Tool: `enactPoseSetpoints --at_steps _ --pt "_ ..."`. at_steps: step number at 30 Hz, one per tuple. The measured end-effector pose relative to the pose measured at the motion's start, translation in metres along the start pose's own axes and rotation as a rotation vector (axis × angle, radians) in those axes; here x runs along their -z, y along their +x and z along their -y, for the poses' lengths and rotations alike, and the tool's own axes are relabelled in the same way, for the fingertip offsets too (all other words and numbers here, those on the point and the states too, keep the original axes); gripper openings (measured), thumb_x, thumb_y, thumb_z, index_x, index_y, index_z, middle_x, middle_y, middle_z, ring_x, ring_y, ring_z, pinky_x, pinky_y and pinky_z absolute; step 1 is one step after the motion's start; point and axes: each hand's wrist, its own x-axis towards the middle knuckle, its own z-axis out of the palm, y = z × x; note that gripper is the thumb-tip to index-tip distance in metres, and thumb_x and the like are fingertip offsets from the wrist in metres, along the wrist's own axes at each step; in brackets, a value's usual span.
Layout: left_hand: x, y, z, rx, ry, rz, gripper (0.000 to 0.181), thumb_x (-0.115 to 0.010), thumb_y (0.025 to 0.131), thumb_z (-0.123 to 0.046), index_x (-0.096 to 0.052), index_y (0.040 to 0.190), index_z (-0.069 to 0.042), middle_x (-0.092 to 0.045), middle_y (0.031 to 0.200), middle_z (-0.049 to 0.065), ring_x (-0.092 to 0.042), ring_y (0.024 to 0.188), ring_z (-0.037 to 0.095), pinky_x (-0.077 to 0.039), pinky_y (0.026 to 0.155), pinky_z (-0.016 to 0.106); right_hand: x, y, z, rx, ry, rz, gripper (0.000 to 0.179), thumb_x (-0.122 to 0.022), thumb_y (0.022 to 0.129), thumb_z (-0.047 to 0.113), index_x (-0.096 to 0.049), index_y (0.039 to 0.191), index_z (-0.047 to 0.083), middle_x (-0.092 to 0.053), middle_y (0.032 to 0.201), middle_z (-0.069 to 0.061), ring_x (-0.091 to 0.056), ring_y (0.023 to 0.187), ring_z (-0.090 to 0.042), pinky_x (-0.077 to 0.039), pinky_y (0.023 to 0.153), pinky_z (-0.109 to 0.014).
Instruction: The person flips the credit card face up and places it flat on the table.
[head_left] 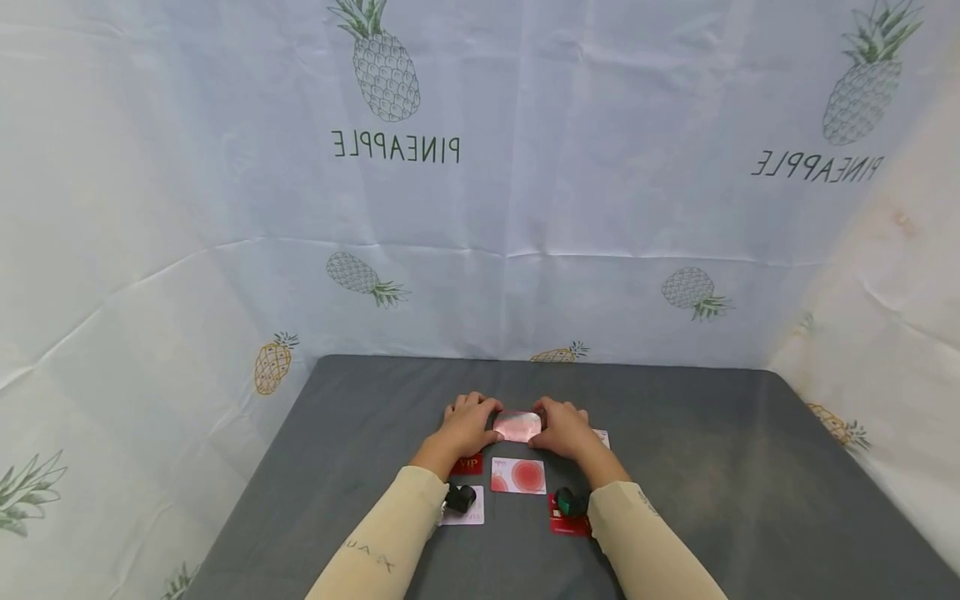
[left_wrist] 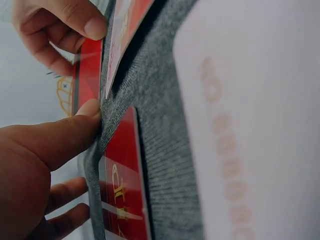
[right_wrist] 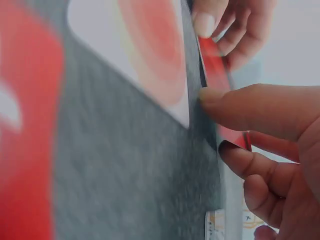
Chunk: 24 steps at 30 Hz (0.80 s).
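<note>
The held card (head_left: pixel 517 427) sits just below and right of the middle of the head view, directly between the two hands, its long axis running left to right across the frame from one hand to the other. The left hand (head_left: pixel 465 427) pinches its left short end and the right hand (head_left: pixel 566 428) its right short end, each thumb at the near edge, so neither hand is nearer; with both already on it, any shift of the card seems to hinge on that shared crosswise line. The hands are apart from each other, the card bridging the gap. Its face is pink with glare in the head view and red in the wrist views; whether it lies flat or is slightly raised I cannot tell. Just below it lies a card with red circles (head_left: pixel 518 476), its long axis also crosswise. To the lower left are a red VIP card (head_left: pixel 467 465) and a pale card (head_left: pixel 469 507); to the lower right, a red card (head_left: pixel 567 524). Another card (head_left: pixel 602 437) shows partly past the right hand, all on the grey tabletop (head_left: pixel 697 492).
</note>
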Motion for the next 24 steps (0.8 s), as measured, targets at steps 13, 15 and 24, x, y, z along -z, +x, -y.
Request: enactPoseSetpoints --at_steps 13,15,24 --pt "0.008 -0.008 0.002 -0.028 -0.148 -0.048 0.054 -0.083 0.078 -0.030 -0.060 0.126 -0.023 -0.050 0.134 0.007 -0.039 0.130 0.033 -0.032 0.107 0.059 0.000 -0.016 0.005 -0.021 0.130 -0.111 0.059 -0.086 0.071 0.019 -0.065 0.126 0.015 -0.062 0.108 -0.004 -0.050 0.104 -0.027 -0.032 0.080 -0.050" --pt "0.009 -0.012 0.001 -0.041 -0.168 -0.091 0.054 -0.084 0.076 -0.028 -0.061 0.125 -0.023 -0.051 0.132 0.006 -0.040 0.131 0.033 -0.032 0.107 0.059 0.001 -0.019 0.007 -0.022 0.144 -0.133 0.059 -0.086 0.071 0.018 -0.065 0.126 0.016 -0.061 0.116 -0.006 -0.049 0.110 -0.029 -0.034 0.084 -0.052" --pt "0.003 -0.031 -0.005 -0.062 -0.205 -0.218 0.054 -0.084 0.076 -0.024 -0.060 0.124 -0.021 -0.055 0.129 0.005 -0.043 0.128 0.031 -0.038 0.103 0.055 -0.007 -0.033 0.023 0.065 0.036 -0.275 0.057 -0.083 0.072 0.017 -0.065 0.125 0.015 -0.057 0.126 -0.010 -0.044 0.119 -0.035 -0.037 0.090 -0.059"
